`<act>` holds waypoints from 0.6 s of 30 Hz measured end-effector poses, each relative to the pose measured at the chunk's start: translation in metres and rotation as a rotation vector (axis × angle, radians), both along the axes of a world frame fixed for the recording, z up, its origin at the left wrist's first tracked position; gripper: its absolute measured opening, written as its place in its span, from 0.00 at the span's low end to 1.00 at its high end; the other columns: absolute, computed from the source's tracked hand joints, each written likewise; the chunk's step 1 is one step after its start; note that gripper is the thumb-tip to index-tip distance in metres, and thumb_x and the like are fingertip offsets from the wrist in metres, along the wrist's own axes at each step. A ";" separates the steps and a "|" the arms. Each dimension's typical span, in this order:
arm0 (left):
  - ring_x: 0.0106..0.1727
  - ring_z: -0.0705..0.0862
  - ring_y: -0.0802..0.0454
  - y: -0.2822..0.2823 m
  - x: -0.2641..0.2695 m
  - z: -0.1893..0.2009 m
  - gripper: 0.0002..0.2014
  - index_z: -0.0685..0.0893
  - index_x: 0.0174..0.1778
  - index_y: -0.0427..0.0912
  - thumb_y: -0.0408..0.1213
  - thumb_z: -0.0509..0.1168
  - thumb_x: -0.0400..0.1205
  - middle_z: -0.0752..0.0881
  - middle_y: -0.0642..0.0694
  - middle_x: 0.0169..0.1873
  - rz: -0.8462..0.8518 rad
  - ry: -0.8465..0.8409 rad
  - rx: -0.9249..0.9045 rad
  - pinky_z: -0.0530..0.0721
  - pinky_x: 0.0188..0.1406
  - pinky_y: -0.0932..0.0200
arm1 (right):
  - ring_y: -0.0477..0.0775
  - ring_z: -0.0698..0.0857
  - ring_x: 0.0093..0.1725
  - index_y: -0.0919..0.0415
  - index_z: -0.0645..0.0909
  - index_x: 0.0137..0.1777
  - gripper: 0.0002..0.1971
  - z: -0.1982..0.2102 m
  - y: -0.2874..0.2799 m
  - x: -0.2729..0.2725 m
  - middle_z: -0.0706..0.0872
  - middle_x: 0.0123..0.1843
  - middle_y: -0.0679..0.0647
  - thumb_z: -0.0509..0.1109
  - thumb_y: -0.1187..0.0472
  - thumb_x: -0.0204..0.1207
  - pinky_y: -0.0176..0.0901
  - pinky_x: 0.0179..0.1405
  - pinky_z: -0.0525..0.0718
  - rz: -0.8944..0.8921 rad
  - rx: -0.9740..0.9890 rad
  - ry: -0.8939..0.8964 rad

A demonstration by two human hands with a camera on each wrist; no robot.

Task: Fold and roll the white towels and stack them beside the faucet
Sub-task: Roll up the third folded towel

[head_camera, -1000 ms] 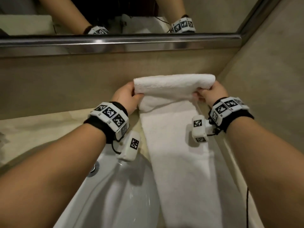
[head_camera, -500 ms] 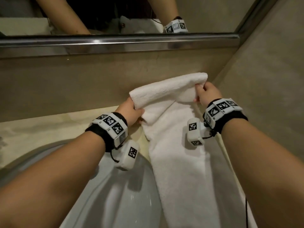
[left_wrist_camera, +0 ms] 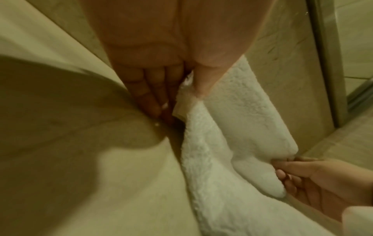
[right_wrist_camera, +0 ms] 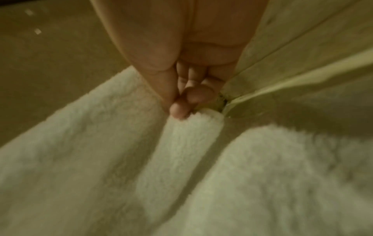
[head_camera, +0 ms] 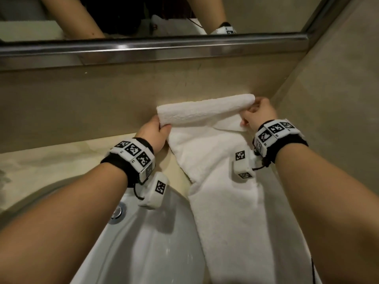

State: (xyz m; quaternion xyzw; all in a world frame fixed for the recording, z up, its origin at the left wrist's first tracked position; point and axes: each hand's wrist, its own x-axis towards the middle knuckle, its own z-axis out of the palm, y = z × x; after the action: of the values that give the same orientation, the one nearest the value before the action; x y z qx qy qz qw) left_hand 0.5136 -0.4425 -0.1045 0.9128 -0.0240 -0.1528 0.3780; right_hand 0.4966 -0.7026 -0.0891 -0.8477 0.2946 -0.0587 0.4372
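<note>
A long white towel (head_camera: 229,201) lies as a folded strip along the counter to the right of the sink, its far end turned over into a loose roll (head_camera: 205,112) near the back wall. My left hand (head_camera: 155,132) pinches the roll's left end (left_wrist_camera: 203,89). At the right end, by the corner of the walls, my right hand (head_camera: 256,115) pinches the roll between thumb and fingers (right_wrist_camera: 179,110). In the left wrist view the right hand (left_wrist_camera: 315,180) shows at the roll's far end. No faucet is in view.
A white sink basin (head_camera: 147,242) with a chrome overflow fitting (head_camera: 118,212) lies under my left forearm. The beige counter (head_camera: 41,167) stretches left. A beige backsplash (head_camera: 102,103) rises behind, topped by a steel mirror ledge (head_camera: 153,50). A side wall (head_camera: 338,99) closes in on the right.
The roll's right end has risen and moved toward the corner with my right hand, and my left hand has dropped, so the roll now slants. The towel below has bunched on its left edge.
</note>
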 end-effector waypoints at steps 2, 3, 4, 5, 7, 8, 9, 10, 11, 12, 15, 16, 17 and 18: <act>0.62 0.79 0.38 0.004 0.000 -0.005 0.20 0.71 0.69 0.39 0.45 0.57 0.83 0.81 0.37 0.62 0.004 0.018 0.017 0.72 0.53 0.56 | 0.45 0.81 0.26 0.58 0.67 0.50 0.09 0.000 0.003 0.001 0.78 0.37 0.51 0.63 0.70 0.76 0.36 0.25 0.79 -0.097 0.124 -0.098; 0.60 0.80 0.39 0.006 -0.002 -0.005 0.20 0.71 0.68 0.39 0.45 0.58 0.83 0.82 0.38 0.60 0.016 0.021 0.020 0.71 0.51 0.57 | 0.47 0.81 0.28 0.58 0.67 0.50 0.09 0.002 0.005 -0.001 0.79 0.38 0.52 0.62 0.71 0.77 0.37 0.28 0.80 -0.109 0.140 -0.123; 0.57 0.80 0.41 0.008 -0.005 -0.005 0.20 0.71 0.67 0.39 0.45 0.60 0.82 0.82 0.40 0.58 0.031 0.019 0.006 0.71 0.49 0.58 | 0.47 0.82 0.31 0.58 0.68 0.50 0.09 0.005 0.005 -0.006 0.80 0.40 0.53 0.62 0.71 0.77 0.37 0.29 0.81 -0.089 0.115 -0.131; 0.55 0.80 0.43 0.010 -0.009 -0.004 0.20 0.71 0.66 0.39 0.43 0.62 0.80 0.82 0.41 0.56 0.052 0.011 -0.026 0.72 0.49 0.58 | 0.48 0.82 0.34 0.57 0.69 0.51 0.09 0.009 0.005 -0.012 0.80 0.43 0.53 0.63 0.69 0.76 0.35 0.31 0.82 -0.048 0.054 -0.122; 0.56 0.81 0.43 0.015 -0.027 0.001 0.21 0.69 0.66 0.40 0.40 0.65 0.78 0.78 0.41 0.59 0.072 -0.011 -0.053 0.76 0.53 0.56 | 0.51 0.83 0.41 0.55 0.71 0.50 0.08 0.021 0.004 -0.035 0.80 0.47 0.51 0.66 0.65 0.76 0.36 0.40 0.83 0.061 -0.114 -0.052; 0.56 0.80 0.42 0.017 -0.038 0.004 0.22 0.68 0.66 0.41 0.39 0.66 0.78 0.75 0.40 0.62 0.048 -0.017 -0.026 0.77 0.56 0.54 | 0.53 0.83 0.44 0.54 0.72 0.48 0.06 0.026 0.004 -0.051 0.81 0.46 0.50 0.66 0.63 0.76 0.42 0.47 0.83 0.125 -0.169 -0.006; 0.55 0.80 0.41 0.019 -0.053 0.008 0.22 0.69 0.66 0.42 0.39 0.66 0.77 0.73 0.39 0.63 0.002 -0.022 0.001 0.77 0.58 0.52 | 0.54 0.84 0.45 0.53 0.73 0.45 0.05 0.033 0.006 -0.073 0.82 0.43 0.49 0.66 0.63 0.76 0.46 0.50 0.83 0.187 -0.188 0.032; 0.54 0.80 0.40 0.018 -0.066 0.012 0.20 0.70 0.64 0.43 0.39 0.66 0.77 0.73 0.39 0.63 -0.059 -0.037 0.029 0.78 0.58 0.52 | 0.53 0.84 0.43 0.52 0.74 0.42 0.06 0.039 0.008 -0.093 0.82 0.40 0.48 0.66 0.63 0.76 0.48 0.50 0.82 0.249 -0.187 0.065; 0.54 0.80 0.41 0.016 -0.082 0.016 0.17 0.74 0.61 0.43 0.39 0.65 0.78 0.74 0.39 0.61 -0.152 -0.051 0.061 0.78 0.57 0.53 | 0.53 0.84 0.41 0.50 0.75 0.39 0.08 0.042 0.012 -0.116 0.82 0.37 0.45 0.66 0.64 0.75 0.47 0.49 0.82 0.308 -0.186 0.098; 0.53 0.80 0.42 0.012 -0.103 0.021 0.13 0.77 0.58 0.44 0.40 0.64 0.78 0.76 0.40 0.59 -0.273 -0.070 0.094 0.78 0.55 0.54 | 0.52 0.84 0.39 0.49 0.75 0.37 0.10 0.045 0.016 -0.145 0.82 0.35 0.44 0.67 0.64 0.75 0.46 0.48 0.81 0.362 -0.202 0.135; 0.48 0.78 0.50 -0.005 -0.164 0.027 0.09 0.81 0.54 0.45 0.41 0.62 0.80 0.82 0.45 0.54 -0.666 -0.111 0.122 0.73 0.47 0.61 | 0.52 0.81 0.40 0.52 0.79 0.42 0.04 0.041 0.021 -0.221 0.81 0.36 0.45 0.67 0.62 0.75 0.40 0.44 0.74 0.527 -0.374 0.250; 0.49 0.78 0.51 -0.011 -0.186 0.027 0.09 0.81 0.54 0.46 0.41 0.62 0.81 0.82 0.46 0.53 -0.779 -0.112 0.124 0.70 0.45 0.63 | 0.52 0.79 0.41 0.54 0.80 0.45 0.02 0.036 0.021 -0.247 0.80 0.39 0.46 0.67 0.61 0.75 0.38 0.43 0.71 0.574 -0.422 0.294; 0.51 0.79 0.50 -0.017 -0.212 0.027 0.09 0.81 0.55 0.46 0.42 0.61 0.81 0.83 0.46 0.53 -0.875 -0.109 0.128 0.69 0.45 0.64 | 0.51 0.78 0.41 0.55 0.80 0.46 0.03 0.031 0.022 -0.276 0.80 0.41 0.47 0.66 0.60 0.75 0.38 0.43 0.69 0.606 -0.449 0.339; 0.53 0.80 0.48 -0.023 -0.233 0.026 0.10 0.81 0.56 0.47 0.43 0.61 0.81 0.83 0.46 0.54 -0.950 -0.099 0.137 0.69 0.47 0.63 | 0.51 0.77 0.41 0.55 0.80 0.46 0.03 0.024 0.022 -0.299 0.81 0.42 0.48 0.66 0.59 0.75 0.38 0.42 0.68 0.625 -0.456 0.381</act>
State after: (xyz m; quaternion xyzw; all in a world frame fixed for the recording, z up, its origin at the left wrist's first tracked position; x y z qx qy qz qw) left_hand 0.2810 -0.4657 -0.0782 0.8299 -0.4461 -0.2660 0.2039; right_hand 0.1974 -0.6802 -0.0647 -0.9667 0.0786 0.1708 0.1733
